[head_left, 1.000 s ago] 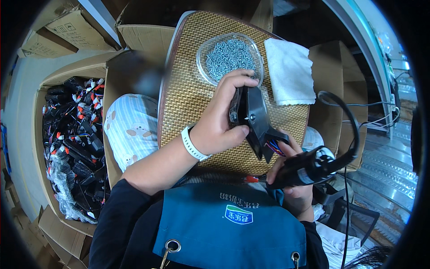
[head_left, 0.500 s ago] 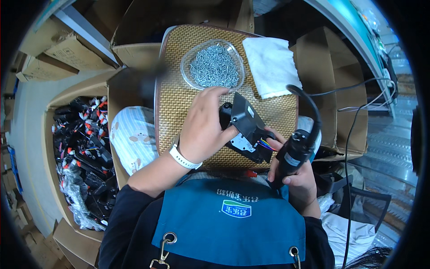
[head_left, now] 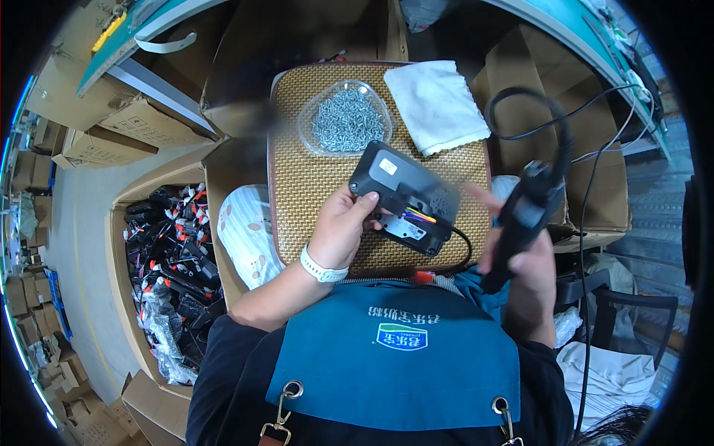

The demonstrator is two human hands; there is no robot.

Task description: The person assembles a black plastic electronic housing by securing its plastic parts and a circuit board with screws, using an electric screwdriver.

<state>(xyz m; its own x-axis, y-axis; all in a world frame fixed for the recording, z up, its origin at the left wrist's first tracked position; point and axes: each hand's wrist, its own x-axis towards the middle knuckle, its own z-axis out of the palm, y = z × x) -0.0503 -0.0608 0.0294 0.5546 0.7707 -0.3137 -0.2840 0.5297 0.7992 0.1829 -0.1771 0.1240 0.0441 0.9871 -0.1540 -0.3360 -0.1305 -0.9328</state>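
Observation:
My left hand (head_left: 343, 223) grips a black plastic housing (head_left: 394, 178) at its left side, thumb on top. The housing stands partly apart from a lower black piece with a pale label (head_left: 411, 232); coloured wires (head_left: 419, 215) run between them. A black cable curls from the right end. To the right, my right hand (head_left: 529, 267) is wrapped round a black corded electric screwdriver (head_left: 524, 223), some fingers stretched out; both are blurred. Beyond the housing sits a clear plastic bowl (head_left: 303, 134) heaped with small silver screws (head_left: 348, 120).
A woven-topped stool or small table (head_left: 305, 201) lies under the work, with a white cloth (head_left: 437, 108) at its far right. At left, a cardboard box (head_left: 119, 260) holds black parts with wires (head_left: 175, 245). Open cartons (head_left: 520, 67) stand behind at right. The screwdriver's cord (head_left: 584, 327) hangs at right.
My right hand has moved right with the screwdriver, off the housing. The left hand has shifted its grip to the side, and the housing has turned to show its flat face.

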